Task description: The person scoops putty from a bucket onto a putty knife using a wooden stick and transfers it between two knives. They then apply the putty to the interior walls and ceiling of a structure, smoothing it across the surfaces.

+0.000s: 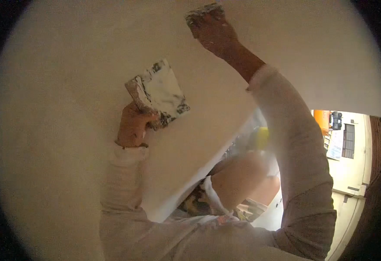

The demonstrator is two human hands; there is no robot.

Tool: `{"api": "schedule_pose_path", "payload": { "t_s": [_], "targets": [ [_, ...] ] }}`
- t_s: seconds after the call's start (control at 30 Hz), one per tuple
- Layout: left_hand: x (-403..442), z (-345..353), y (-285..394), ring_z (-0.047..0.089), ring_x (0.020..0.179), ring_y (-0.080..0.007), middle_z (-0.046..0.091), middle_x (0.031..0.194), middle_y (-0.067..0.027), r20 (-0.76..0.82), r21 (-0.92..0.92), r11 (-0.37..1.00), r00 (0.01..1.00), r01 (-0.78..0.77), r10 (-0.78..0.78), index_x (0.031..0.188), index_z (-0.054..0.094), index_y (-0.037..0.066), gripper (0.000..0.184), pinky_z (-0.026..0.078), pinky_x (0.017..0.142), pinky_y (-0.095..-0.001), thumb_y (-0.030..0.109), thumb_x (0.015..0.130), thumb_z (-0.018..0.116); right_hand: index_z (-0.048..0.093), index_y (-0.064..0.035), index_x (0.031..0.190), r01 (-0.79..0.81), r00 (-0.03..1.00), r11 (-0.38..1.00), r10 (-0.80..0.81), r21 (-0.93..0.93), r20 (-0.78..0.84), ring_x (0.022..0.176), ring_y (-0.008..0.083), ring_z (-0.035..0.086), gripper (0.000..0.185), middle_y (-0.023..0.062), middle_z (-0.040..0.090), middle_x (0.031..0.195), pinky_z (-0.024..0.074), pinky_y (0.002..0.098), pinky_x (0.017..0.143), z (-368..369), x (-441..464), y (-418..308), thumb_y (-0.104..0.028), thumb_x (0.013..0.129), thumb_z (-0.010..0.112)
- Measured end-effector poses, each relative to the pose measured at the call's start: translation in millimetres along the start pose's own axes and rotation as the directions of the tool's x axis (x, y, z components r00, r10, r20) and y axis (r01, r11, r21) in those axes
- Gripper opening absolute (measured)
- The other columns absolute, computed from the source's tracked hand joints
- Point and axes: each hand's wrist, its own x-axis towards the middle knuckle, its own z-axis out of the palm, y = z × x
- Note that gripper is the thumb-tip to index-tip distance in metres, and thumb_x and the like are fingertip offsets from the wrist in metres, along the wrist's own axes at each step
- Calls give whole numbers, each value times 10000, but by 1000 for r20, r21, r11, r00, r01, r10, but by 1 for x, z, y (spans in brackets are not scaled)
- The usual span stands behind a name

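Note:
My left hand (134, 126) is closed around the near edge of a flat, squarish putty blade (163, 89). White paste covers most of its face, with dark smeared patches along the edges and corners. Higher up and to the right, my right hand (212, 32) grips a paste-crusted putty blade (204, 8) by its back, its fingers wrapped over it. That blade is against or very close to the pale wall (68, 87); contact is hard to make out. Both forearms are in light long sleeves.
Below my arms are bare legs (242, 178) and patterned cloth. A yellow object (262, 138) shows behind my right sleeve. Further right stand an orange object (322, 121), a barred window (348, 141) and a pale door (347, 174).

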Motion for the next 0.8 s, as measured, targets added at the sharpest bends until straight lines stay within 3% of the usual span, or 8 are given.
{"api": "schedule_pose_path", "payload": {
  "t_s": [0.07,0.13,0.23,0.3,0.4,0.5,0.7,0.8],
  "targets": [
    [-3,-6,-1,597,701,-141,640,848,-89,15,-90,983,986,-161,163,981,547,-4,287,489,652,-266,92,729,641,633,-185,1018,150,981,976,-128,-156,146,1063,228,524,277,25,634,976,397,428,915,24,31,-8,-207,743,646],
    [-10,-14,8,588,685,-129,643,825,-74,23,-182,977,993,-110,116,954,554,4,270,483,648,-265,97,723,658,358,-205,1349,233,744,925,30,-301,668,1292,210,322,540,79,357,1396,223,422,1084,39,58,-20,-313,863,566],
    [-31,-34,16,578,661,-115,645,811,-63,39,-230,973,999,32,-24,917,559,7,240,475,610,-259,78,715,666,669,-203,867,285,922,943,-220,-174,320,1077,247,501,140,1,614,1022,323,479,963,62,67,-21,-209,733,627],
    [-35,-43,6,574,639,-109,646,807,-62,41,-223,972,997,68,-60,900,559,7,225,470,574,-253,64,711,667,667,-211,862,307,911,941,-248,-140,331,1086,243,497,125,-5,617,1014,313,469,974,77,75,-23,-206,750,612],
    [-33,-54,-8,547,572,-95,642,775,-50,7,190,937,954,-295,299,877,550,18,195,433,487,-226,34,716,659,665,-204,899,321,888,939,-252,-125,386,1123,257,473,143,18,606,1055,300,474,995,93,100,-15,-194,780,585],
    [-40,-63,6,489,499,-70,609,677,-25,35,-253,959,989,-130,144,821,539,38,157,380,421,-204,30,719,657,656,-164,966,240,895,965,-178,-104,408,1144,297,457,190,71,571,1134,308,499,999,109,114,-21,-176,799,566],
    [-32,-67,24,426,478,-48,553,598,6,28,-83,993,996,-84,86,739,527,61,147,367,413,-229,74,719,672,607,-63,1097,-59,930,994,22,90,366,1096,392,480,290,172,490,1246,373,540,955,168,111,-14,-136,825,540],
    [-32,-65,25,473,506,-64,593,659,-3,25,-419,908,999,-7,20,776,555,53,158,406,454,-240,122,717,685,568,-68,1171,-66,902,966,-50,252,430,1059,388,512,344,171,510,1221,429,522,901,204,140,-19,-122,833,540]
  ]
}}
